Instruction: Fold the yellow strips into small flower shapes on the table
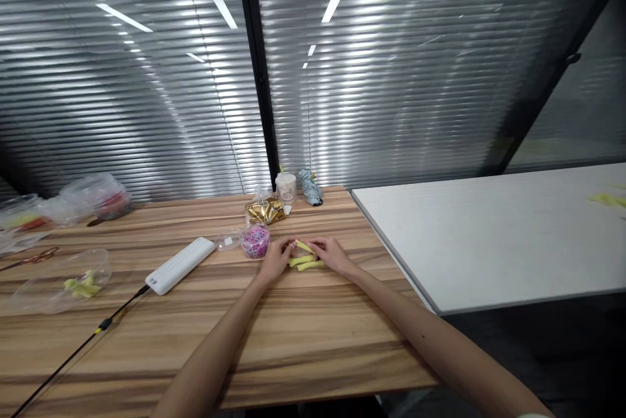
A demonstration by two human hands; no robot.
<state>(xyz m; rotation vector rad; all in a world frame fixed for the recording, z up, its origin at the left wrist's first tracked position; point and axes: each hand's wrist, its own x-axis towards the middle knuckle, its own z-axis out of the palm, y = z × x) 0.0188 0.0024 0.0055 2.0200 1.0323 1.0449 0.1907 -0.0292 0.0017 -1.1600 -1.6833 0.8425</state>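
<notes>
Several yellow strips [311,265] lie on the wooden table between my two hands. My left hand [278,257] is at their left end, fingers closed on a small pink band. From the right, my right hand [330,253] has its fingers together at the upper end of a slanting yellow strip [304,246]. Just left of my left hand stands a round clear tub of pink and purple bands [255,241], with a clear lid [227,240] beside it.
A white power bank [180,265] with a black cable lies left. Behind the hands are a gold packet [265,210], a paper cup [286,188] and a blue-grey bundle [310,187]. Far left are scissors [45,255], clear containers and a yellow piece [83,284]. A white table [489,242] adjoins right.
</notes>
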